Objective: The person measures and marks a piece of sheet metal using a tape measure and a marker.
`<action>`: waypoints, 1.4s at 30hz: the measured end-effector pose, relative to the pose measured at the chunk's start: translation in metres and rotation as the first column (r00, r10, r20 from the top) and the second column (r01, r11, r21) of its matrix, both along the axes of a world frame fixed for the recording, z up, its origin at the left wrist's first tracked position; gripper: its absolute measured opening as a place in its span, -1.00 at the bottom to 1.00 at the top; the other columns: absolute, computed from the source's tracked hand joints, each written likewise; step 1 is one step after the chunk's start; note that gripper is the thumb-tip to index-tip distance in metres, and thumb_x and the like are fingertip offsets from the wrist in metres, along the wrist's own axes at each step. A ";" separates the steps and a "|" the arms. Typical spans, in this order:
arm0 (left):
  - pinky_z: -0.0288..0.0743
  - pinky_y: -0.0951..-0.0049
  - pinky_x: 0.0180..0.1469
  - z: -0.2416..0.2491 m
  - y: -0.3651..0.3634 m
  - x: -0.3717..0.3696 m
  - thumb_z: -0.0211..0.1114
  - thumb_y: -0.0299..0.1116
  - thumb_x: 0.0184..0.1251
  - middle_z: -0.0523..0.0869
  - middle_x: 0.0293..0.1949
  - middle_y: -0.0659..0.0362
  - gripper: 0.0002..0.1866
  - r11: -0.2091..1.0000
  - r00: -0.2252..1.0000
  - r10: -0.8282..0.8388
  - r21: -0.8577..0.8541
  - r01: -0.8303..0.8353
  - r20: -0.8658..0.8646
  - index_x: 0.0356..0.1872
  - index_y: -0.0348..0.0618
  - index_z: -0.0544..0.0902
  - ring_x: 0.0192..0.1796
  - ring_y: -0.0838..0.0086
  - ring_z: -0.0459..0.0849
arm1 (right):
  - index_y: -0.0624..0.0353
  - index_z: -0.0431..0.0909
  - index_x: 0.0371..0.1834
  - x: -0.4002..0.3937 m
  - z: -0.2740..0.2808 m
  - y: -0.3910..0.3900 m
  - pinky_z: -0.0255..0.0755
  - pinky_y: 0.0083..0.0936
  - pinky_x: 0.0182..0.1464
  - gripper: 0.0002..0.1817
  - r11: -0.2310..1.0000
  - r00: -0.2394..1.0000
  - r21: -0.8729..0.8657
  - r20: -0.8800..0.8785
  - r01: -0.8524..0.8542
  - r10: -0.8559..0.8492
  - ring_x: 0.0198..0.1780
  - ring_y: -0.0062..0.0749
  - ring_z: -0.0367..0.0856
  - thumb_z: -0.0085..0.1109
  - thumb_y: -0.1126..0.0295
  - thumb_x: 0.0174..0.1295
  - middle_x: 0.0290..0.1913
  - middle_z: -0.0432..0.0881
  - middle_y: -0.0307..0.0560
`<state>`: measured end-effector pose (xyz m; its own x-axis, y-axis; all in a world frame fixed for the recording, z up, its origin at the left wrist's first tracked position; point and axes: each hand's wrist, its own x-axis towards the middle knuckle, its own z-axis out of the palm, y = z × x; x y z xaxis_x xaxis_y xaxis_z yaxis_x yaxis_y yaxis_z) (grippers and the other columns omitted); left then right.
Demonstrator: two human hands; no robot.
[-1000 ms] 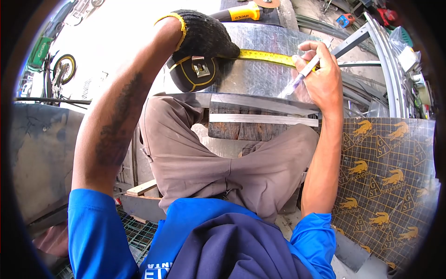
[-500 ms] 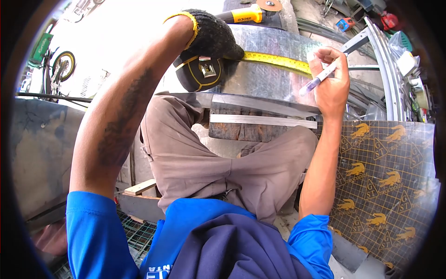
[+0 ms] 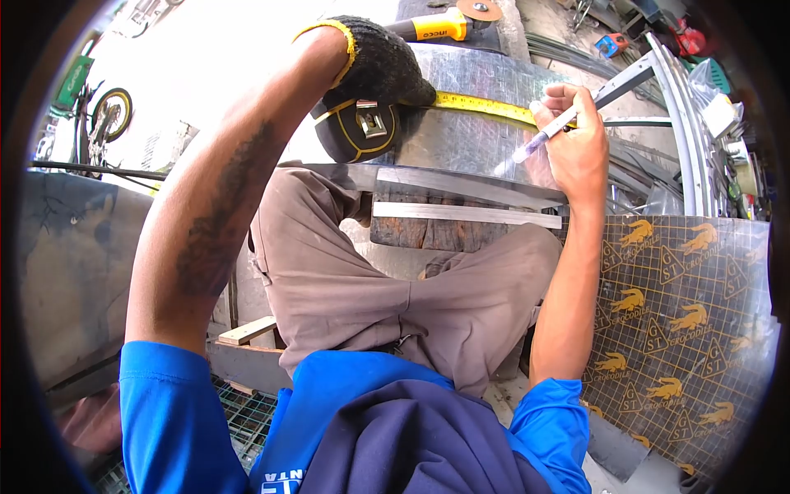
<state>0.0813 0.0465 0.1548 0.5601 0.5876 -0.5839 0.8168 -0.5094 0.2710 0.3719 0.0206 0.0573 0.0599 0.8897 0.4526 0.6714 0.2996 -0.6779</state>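
My left hand (image 3: 380, 67), in a black knit glove with a yellow cuff, is closed at the mouth of a tape measure (image 3: 355, 136) with a black case. Its yellow blade (image 3: 485, 105) stretches right across a shiny metal sheet (image 3: 461, 140) and passes under my right hand (image 3: 576, 144). That bare hand grips a white marker pen (image 3: 547, 140), whose purple-tinted end points down and left over the sheet. Along the sheet's near edge lie two pale metal strips (image 3: 469, 216), the closer one on a dark wooden block (image 3: 436, 235).
An angle grinder (image 3: 440, 27) with a yellow body lies beyond the sheet. At the right are a metal frame (image 3: 671, 123) and a black board with crocodile prints (image 3: 683, 317). A parked motorcycle (image 3: 107, 119) stands far left, and a wood piece (image 3: 247, 331) lies lower left.
My right hand has shifted slightly left with the marker, whose lower end now reaches farther left over the sheet. The left hand and tape case have moved only a little right.
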 end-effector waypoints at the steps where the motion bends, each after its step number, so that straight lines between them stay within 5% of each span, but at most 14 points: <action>1: 0.66 0.18 0.08 0.002 -0.017 -0.011 0.16 -0.25 0.51 0.76 0.00 0.02 -0.59 1.000 1.000 -0.004 0.000 0.004 -0.003 0.28 -0.11 0.65 0.04 0.15 0.79 | 0.07 0.67 0.00 0.000 0.000 0.001 0.62 -0.25 0.01 -0.71 1.000 1.000 0.003 0.014 -0.003 0.003 -0.09 -0.19 0.77 0.51 0.32 0.26 -0.20 0.79 -0.09; 15: 0.66 0.18 0.09 0.000 0.038 0.025 0.16 -0.25 0.52 0.76 0.01 0.02 -0.60 0.999 0.997 -0.053 0.008 0.054 -0.060 0.28 -0.10 0.66 0.05 0.16 0.79 | 0.14 0.66 0.01 -0.001 0.000 -0.001 0.64 -0.31 -0.02 -0.70 1.000 0.999 0.024 -0.039 -0.007 0.007 -0.11 -0.26 0.80 0.50 0.31 0.30 -0.18 0.80 -0.04; 17: 0.66 0.18 0.09 0.005 -0.017 0.000 0.16 -0.25 0.52 0.76 0.01 0.02 -0.60 0.998 0.996 -0.060 0.008 0.061 -0.065 0.28 -0.10 0.66 0.06 0.16 0.79 | 0.18 0.63 0.02 -0.001 -0.001 -0.002 0.63 -0.37 -0.04 -0.72 0.999 0.992 0.047 -0.127 -0.021 0.027 -0.12 -0.33 0.79 0.45 0.29 0.38 -0.17 0.79 -0.04; 29: 0.66 0.18 0.09 0.003 -0.015 0.003 0.15 -0.25 0.53 0.77 0.03 0.03 -0.61 0.994 0.992 -0.102 0.037 0.104 -0.069 0.27 -0.09 0.66 0.07 0.16 0.79 | 0.27 0.53 0.06 0.006 -0.001 0.000 0.57 -0.48 0.07 -0.75 0.962 0.946 0.262 -0.288 -0.075 0.152 -0.02 -0.46 0.73 0.16 0.27 0.63 -0.10 0.72 -0.09; 33: 0.66 0.18 0.10 0.002 0.029 0.024 0.15 -0.24 0.53 0.77 0.03 0.03 -0.61 0.991 0.990 -0.119 0.049 0.122 -0.074 0.27 -0.08 0.67 0.07 0.16 0.79 | 0.28 0.51 0.06 0.005 0.000 -0.003 0.57 -0.49 0.08 -0.75 0.974 0.949 0.217 -0.289 -0.067 0.129 -0.01 -0.46 0.73 0.13 0.27 0.64 -0.09 0.71 -0.06; 42: 0.66 0.18 0.10 0.004 -0.014 0.008 0.15 -0.24 0.53 0.77 0.04 0.03 -0.61 0.985 0.983 -0.153 0.061 0.160 -0.101 0.27 -0.08 0.67 0.07 0.16 0.79 | 0.28 0.47 0.18 0.006 0.000 -0.003 0.53 -0.47 0.12 -0.68 0.990 0.972 0.127 -0.218 -0.064 0.091 0.07 -0.42 0.74 0.04 0.21 0.68 -0.04 0.74 -0.01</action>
